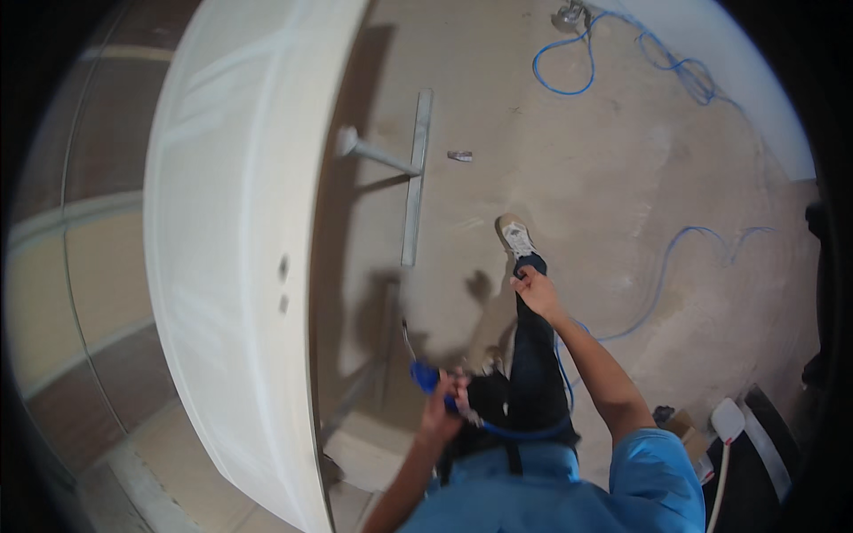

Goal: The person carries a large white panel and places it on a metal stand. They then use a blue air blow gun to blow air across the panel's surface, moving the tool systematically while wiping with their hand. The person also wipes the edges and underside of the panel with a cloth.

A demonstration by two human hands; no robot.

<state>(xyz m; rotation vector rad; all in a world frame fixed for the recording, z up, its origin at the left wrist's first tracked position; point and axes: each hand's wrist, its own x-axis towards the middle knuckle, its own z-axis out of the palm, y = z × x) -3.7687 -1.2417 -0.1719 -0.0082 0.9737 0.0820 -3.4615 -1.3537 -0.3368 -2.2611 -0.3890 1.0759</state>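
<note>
My left hand (447, 401) is closed around a blue air blow gun (425, 377), whose thin metal nozzle points forward beside the near edge of a large white door panel (235, 258). A blue air hose (524, 434) runs from the gun across my body. In front of my right leg, my right hand (535, 291) is raised with its fingers curled in. Whether it holds anything is hidden. Two small dark marks, like holes, show near the panel's right edge.
A metal stand (415, 191) with a floor bar is beside the panel. More blue hose (662, 275) lies in loops on the floor at right and far right. A small scrap (460, 155) lies ahead. Near right are a cardboard box (686, 433) and a white tool (727, 419).
</note>
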